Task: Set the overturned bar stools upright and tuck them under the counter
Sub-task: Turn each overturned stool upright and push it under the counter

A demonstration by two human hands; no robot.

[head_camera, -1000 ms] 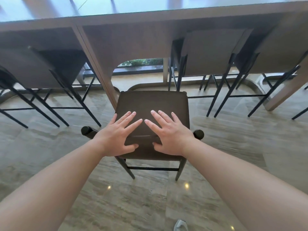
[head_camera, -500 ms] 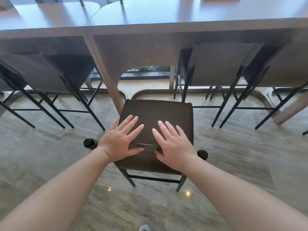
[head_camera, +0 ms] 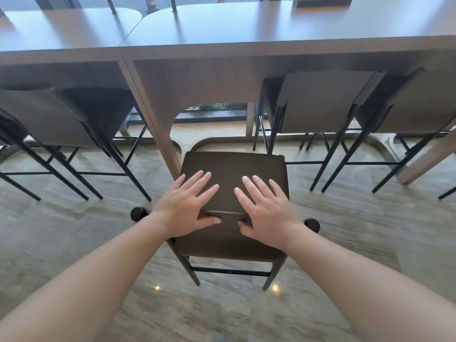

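A dark brown bar stool stands upright on its black legs in front of the long wooden counter. My left hand and my right hand lie flat on its low backrest, fingers straight and spread, thumbs hooked under the backrest's top edge. The stool's front edge is near the counter's slanted support panel, with the seat still out in front of the counter.
Two stools are tucked under the counter on the right, and others on the left. The floor is polished stone. A window with greenery shows under the counter.
The view has tipped up and the counter top shows more. The stool and both hands sit lower in the frame; the hands keep their hold on the backrest.
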